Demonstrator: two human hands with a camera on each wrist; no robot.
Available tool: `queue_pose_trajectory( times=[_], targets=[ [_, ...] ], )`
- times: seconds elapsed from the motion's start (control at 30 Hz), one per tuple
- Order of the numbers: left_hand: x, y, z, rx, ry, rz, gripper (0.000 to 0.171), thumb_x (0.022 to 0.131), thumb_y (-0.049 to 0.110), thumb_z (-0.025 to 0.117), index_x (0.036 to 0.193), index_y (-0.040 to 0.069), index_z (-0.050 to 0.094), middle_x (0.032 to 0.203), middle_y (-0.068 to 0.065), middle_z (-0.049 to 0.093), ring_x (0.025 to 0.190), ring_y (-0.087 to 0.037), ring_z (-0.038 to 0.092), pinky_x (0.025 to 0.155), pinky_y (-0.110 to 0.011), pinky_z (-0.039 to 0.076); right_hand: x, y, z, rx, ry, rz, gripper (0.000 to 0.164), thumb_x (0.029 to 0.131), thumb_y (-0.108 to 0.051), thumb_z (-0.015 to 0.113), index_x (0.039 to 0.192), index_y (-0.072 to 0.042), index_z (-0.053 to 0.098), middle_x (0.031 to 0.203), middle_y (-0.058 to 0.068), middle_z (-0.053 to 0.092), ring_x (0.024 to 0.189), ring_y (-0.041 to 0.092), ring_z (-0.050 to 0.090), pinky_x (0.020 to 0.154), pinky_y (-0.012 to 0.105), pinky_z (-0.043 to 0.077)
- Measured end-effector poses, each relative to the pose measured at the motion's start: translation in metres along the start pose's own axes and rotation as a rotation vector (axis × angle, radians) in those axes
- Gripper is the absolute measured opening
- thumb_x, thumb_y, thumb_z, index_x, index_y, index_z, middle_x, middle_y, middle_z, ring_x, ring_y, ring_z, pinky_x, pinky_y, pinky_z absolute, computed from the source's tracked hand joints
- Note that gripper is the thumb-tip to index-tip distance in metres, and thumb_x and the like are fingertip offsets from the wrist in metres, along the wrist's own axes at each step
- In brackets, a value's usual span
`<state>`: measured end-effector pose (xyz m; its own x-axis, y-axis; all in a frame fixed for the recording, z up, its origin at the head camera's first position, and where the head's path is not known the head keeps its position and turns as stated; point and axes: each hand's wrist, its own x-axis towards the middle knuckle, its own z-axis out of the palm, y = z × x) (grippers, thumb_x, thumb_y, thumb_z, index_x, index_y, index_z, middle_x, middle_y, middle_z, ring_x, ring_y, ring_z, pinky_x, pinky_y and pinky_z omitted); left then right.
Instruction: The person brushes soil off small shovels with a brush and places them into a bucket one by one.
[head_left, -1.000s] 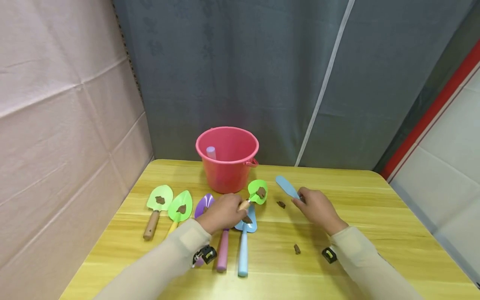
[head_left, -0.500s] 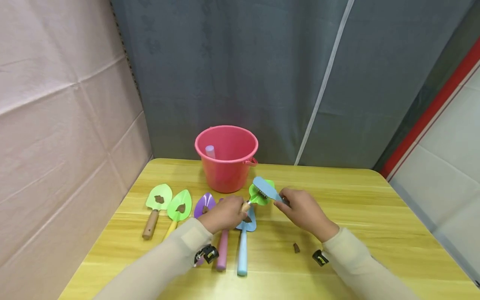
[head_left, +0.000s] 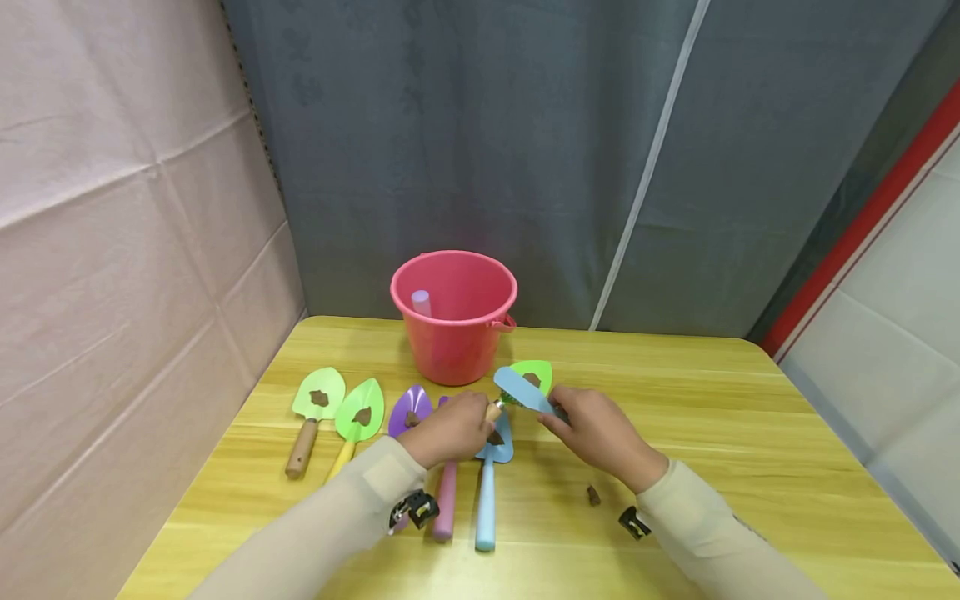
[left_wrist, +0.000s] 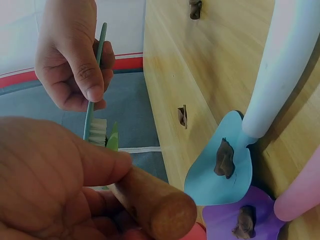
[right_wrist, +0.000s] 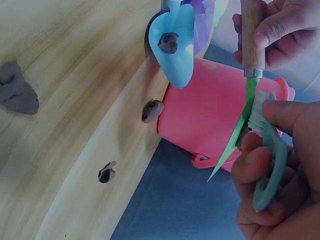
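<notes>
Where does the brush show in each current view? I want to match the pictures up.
Head: the brush is just right of centre, in the lower half.
Left wrist: the brush is left of centre, near mid-height.
Right wrist: the brush is in the right part, mostly below mid-height.
Shared landmark: the blue trowel, below the brush in head, to its lower right in left wrist, to its upper left in right wrist.

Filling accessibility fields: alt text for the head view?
A person's left hand holds a green shovel by its wooden handle while the right hand holds a blue brush over it. Other shovels, several with brown lumps, lie on a table in front of a pink bucket.
</notes>
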<state>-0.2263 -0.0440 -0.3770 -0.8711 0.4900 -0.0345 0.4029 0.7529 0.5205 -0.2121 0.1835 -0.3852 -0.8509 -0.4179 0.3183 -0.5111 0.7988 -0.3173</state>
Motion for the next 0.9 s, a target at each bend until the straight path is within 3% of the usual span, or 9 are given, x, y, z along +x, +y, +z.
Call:
queue_pose_trajectory(
  times=[0.43, 0.9],
  targets=[
    [-0.0004, 0.0006, 0.0003, 0.003, -0.016, -0.017, 0.011, 0.096, 0.009, 0.061, 0.088, 0.004, 0.054, 0.082, -0.006, 0.051, 0.076, -0.020, 0.050, 0.071, -0.038, 0.047, -0.0009, 0.0046, -0.0002, 0.032, -0.022, 0.034, 0.015, 0.092, -0.021, 0.072, 0.089, -0.012, 0.061, 0.062, -0.009, 0.045, 0.051, 0.004, 0.037, 0.048, 0.023, 0.033],
    [-0.0013, -0.0005, 0.0002, 0.014, -0.010, -0.007, 0.010, 0.095, 0.008, 0.061, 0.089, 0.003, 0.055, 0.083, -0.007, 0.051, 0.077, -0.020, 0.049, 0.072, -0.038, 0.046, -0.0015, 0.0101, -0.0005, 0.045, -0.031, 0.052, 0.012, 0.093, -0.019, 0.071, 0.088, -0.013, 0.062, 0.060, -0.007, 0.042, 0.051, 0.005, 0.034, 0.048, 0.024, 0.031]
  ],
)
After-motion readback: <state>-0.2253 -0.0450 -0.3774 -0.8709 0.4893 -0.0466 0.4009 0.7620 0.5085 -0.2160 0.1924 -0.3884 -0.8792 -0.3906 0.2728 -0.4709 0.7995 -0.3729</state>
